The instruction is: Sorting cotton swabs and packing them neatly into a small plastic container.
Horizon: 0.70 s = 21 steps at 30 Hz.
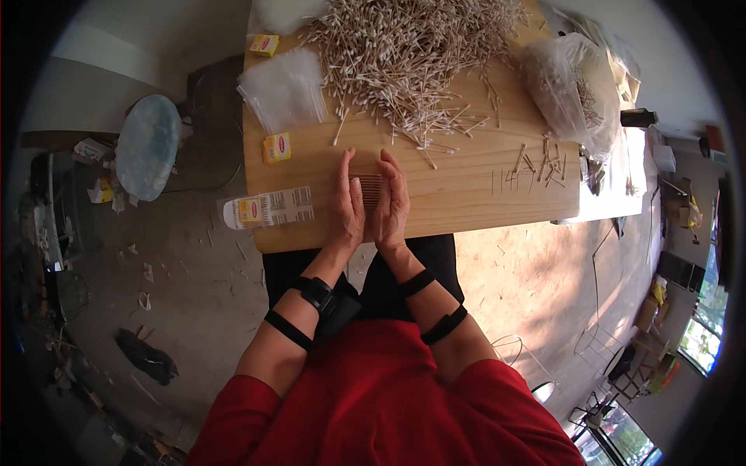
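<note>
Near the front edge of the wooden table [451, 198], a row of cotton swabs [371, 189] lies side by side between my two hands. My left hand [347, 203] stands on its edge at the row's left end, fingers stretched forward. Facing it at the right end is my right hand [393, 200], its fingers extended and slightly bent; the palms partly hide the swab tips. Left of my left hand lies a clear bag of swabs [287, 207] with a yellow card inside. A small yellow card [277, 147] sits just beyond it.
A large heap of cotton swabs [412, 70] covers the table's far side. Clear empty bags [284, 92] and another yellow card [265, 45] are at far left. Loose swabs [553, 161] and a bulging plastic bag [556, 89] lie right. A pale blue stool [148, 147] stands left.
</note>
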Available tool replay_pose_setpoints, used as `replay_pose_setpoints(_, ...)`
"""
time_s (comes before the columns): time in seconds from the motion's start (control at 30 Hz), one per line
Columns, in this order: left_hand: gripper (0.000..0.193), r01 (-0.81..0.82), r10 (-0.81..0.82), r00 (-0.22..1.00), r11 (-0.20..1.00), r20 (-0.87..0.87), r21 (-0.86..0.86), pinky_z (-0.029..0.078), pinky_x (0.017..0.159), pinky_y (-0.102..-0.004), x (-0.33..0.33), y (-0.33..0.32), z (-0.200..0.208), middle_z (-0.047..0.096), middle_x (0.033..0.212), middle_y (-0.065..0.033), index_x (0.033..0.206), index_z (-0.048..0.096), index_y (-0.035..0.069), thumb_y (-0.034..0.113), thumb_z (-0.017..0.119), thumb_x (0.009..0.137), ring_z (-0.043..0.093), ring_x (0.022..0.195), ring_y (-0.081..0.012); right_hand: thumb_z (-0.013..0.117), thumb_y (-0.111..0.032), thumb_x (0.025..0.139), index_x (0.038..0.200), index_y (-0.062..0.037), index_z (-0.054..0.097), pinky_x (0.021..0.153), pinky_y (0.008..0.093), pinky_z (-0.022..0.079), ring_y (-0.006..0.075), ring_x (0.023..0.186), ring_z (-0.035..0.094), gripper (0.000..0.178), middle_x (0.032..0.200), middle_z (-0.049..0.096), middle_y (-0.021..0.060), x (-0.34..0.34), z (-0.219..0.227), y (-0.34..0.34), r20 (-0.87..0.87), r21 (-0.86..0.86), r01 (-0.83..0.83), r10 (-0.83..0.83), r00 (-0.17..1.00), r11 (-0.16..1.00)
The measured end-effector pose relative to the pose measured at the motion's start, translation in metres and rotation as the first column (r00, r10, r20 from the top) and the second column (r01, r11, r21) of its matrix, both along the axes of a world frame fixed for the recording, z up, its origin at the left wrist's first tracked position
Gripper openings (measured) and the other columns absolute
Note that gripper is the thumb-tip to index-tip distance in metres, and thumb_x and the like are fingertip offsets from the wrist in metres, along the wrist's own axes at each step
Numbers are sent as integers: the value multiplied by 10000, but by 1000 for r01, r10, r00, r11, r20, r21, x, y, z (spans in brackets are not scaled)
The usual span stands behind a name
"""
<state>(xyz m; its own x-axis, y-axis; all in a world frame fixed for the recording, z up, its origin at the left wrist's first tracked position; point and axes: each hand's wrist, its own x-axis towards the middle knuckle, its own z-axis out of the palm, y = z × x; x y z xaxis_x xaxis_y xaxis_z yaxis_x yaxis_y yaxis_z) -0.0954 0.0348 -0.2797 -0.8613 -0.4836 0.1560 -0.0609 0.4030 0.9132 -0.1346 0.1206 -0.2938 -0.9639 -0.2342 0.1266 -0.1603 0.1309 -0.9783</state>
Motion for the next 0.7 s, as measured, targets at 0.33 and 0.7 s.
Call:
replay_pose_setpoints(0.33,463,-20,20,1000,1000,15,18,338,1128,-425,7,-12,2,451,1461,-185,1498,300,14,197,315,1073,425,1372,-350,395,-70,1042,1238,15,562,1159,381,281,292,1398,386,271,1483,431,177,8,-1,-15,36,-91,-20,23,999,996)
replay_pose_setpoints(0.7,448,-166,166,986,984,7,-64,347,1117,-404,58,-61,0,467,1444,-172,1493,312,-3,171,301,1080,442,1350,-294,379,5,997,1242,0,562,1108,390,359,329,1361,443,306,1475,446,183,46,6,-68,5,-37,-168,169,986,985)
